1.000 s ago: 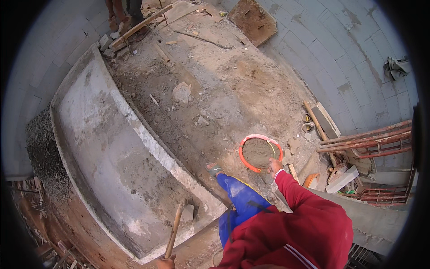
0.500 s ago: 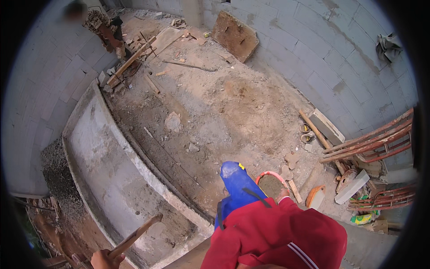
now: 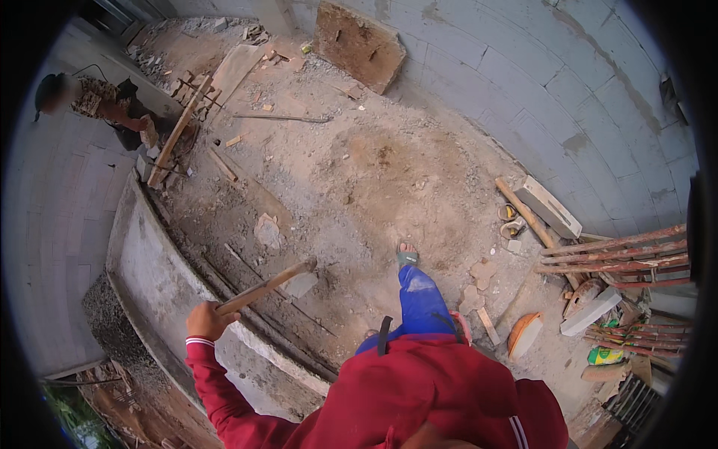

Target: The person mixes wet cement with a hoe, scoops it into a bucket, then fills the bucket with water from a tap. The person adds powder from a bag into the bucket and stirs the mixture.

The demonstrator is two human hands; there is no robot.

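Note:
My left hand is closed around the wooden handle of a tool, with its flat grey head out in front at the handle's far end, over the ground beside a long concrete trough. My right hand is hidden behind my body in the red sleeves. A small part of a reddish bucket rim shows beside my blue-trousered right leg; the rest of the bucket is hidden. My sandalled foot stands forward on the dusty ground.
A co-worker bends at the upper left beside a long plank and rubble. A stained board leans on the block wall. Rusty pipes, a pole, concrete pieces and an orange-rimmed object lie at the right.
I have stepped forward. My left hand has risen and moved forward with the tool. The orange-rimmed bucket that my right hand held has slipped mostly out of sight behind my body.

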